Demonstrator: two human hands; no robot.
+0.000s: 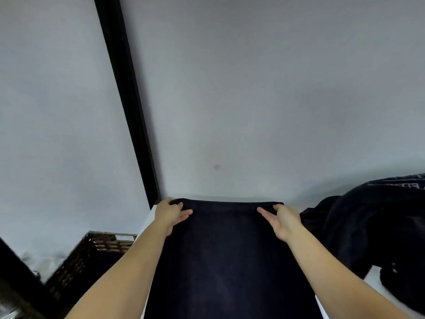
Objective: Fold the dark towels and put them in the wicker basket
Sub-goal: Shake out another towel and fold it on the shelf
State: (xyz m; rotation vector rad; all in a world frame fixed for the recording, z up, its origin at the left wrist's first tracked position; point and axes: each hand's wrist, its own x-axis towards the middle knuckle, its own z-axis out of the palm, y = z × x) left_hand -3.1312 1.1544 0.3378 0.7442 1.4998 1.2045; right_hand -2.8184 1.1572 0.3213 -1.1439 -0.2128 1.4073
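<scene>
Both arms stretched forward; left hand point(169, 212) and right hand point(281, 218) each pinch a far corner of the towel point(227, 261), thumbs under, fingers nearly straight on top.

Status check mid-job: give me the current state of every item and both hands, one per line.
Flat dark towel: spread on the white surface, far corners held.
Left hand: thumb pinches the towel's far left corner, fingers straight.
Right hand: thumb pinches the far right corner, fingers straight.
Heap of dark towels: unfolded, at right.
Brown wicker basket: lower left, contents hidden.
</scene>
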